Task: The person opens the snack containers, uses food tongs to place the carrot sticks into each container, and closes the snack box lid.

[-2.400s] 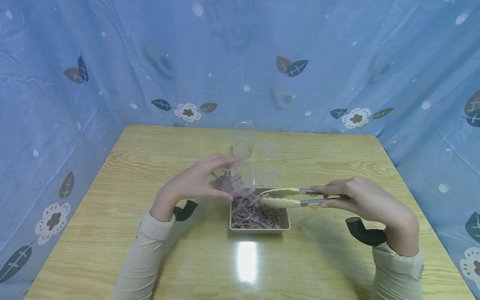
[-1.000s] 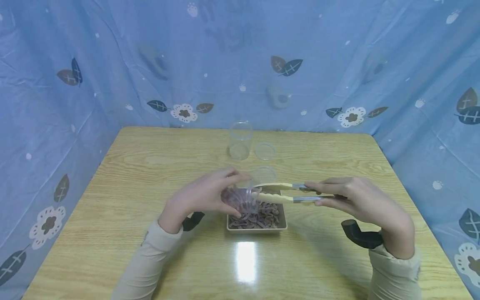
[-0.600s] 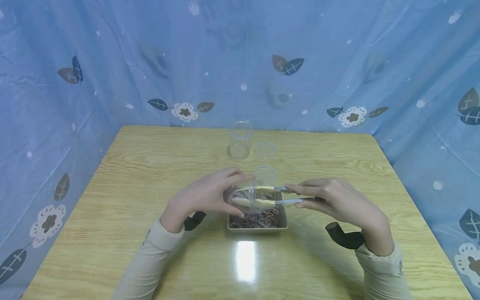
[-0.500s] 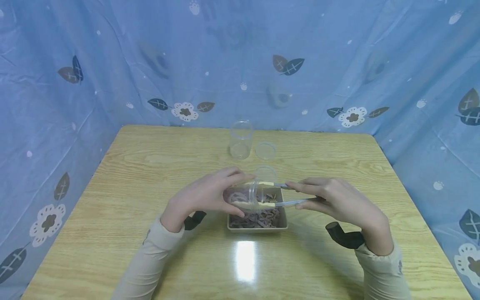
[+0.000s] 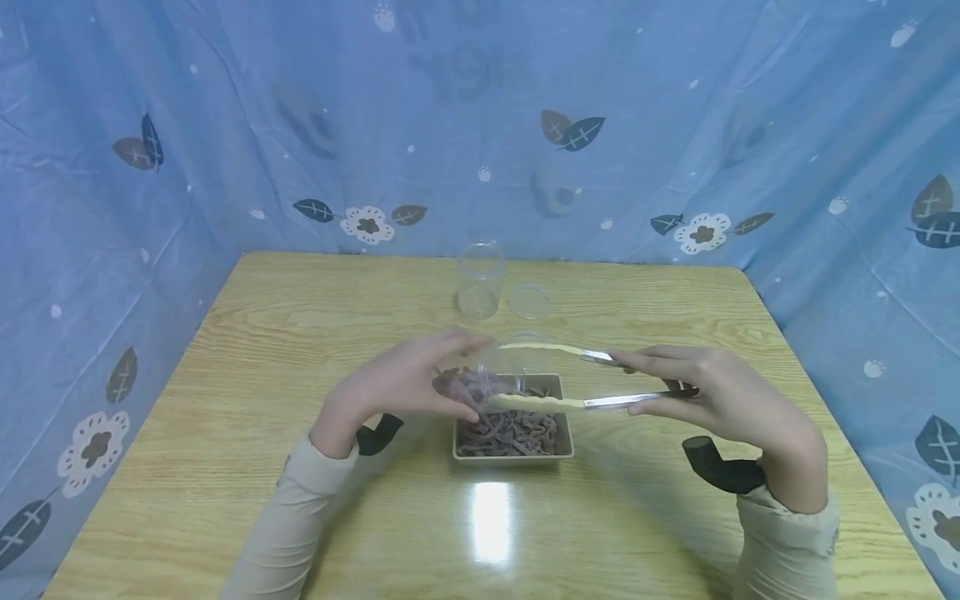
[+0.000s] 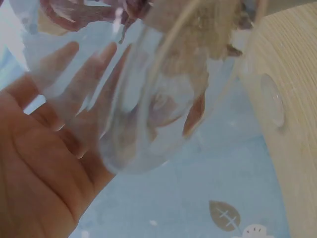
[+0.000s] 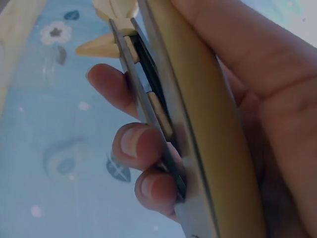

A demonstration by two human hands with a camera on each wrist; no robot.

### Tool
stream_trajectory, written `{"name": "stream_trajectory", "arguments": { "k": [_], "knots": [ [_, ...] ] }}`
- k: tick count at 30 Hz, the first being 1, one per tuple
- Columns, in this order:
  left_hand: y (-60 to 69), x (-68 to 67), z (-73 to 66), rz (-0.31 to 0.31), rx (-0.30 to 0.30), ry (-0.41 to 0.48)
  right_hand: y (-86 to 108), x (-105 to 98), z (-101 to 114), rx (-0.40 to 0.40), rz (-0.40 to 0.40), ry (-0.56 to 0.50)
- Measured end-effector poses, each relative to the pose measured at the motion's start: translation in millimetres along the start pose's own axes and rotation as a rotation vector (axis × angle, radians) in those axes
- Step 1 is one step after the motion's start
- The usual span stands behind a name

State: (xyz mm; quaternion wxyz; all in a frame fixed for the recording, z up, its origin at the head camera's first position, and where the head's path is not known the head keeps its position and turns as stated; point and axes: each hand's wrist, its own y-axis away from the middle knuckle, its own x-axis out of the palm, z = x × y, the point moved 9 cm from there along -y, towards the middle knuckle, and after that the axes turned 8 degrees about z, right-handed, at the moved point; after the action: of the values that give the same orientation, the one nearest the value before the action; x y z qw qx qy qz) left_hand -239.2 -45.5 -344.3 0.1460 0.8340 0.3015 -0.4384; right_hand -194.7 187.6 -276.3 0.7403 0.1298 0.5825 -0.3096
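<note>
My left hand (image 5: 397,377) grips a clear plastic jar (image 5: 491,382) lying on its side, mouth to the right, above a rectangular tray (image 5: 567,433). Purplish-brown strips (image 5: 457,385) are inside the jar, and more strips (image 5: 510,433) lie in the tray. The left wrist view shows the fingers of my left hand (image 6: 44,163) around the jar wall (image 6: 133,124). With my right hand (image 5: 720,392) I hold metal tongs (image 5: 618,401) with cream tips, their arms spread wide at the jar mouth. In the right wrist view my fingers wrap the tongs (image 7: 198,124).
Behind the tray stands another clear jar (image 5: 481,282), upright, with a clear round lid (image 5: 530,302) to its right. A second round lid lies nearer, partly behind the tongs. A blue patterned curtain (image 5: 480,125) surrounds the wooden table (image 5: 337,300).
The tongs have drawn back to the right from inside the jar, and their arms have spread wider. My left hand and the jar have shifted slightly left.
</note>
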Motion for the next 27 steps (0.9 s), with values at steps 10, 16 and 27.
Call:
{"name": "stream_trajectory", "arguments": {
  "k": [10,16,27],
  "knots": [
    [7.6,-21.5,35.0,-0.159,-0.108,0.339,20.9,-19,-20,0.032,-0.069,-0.048],
    [8.7,-38.2,37.5,-0.334,0.087,0.564,14.6,-9,-33,0.137,-0.047,-0.09],
    [14.9,-49.2,37.8,-0.42,0.185,0.656,-16.5,35,-44,0.285,0.079,-0.074]
  ]
}}
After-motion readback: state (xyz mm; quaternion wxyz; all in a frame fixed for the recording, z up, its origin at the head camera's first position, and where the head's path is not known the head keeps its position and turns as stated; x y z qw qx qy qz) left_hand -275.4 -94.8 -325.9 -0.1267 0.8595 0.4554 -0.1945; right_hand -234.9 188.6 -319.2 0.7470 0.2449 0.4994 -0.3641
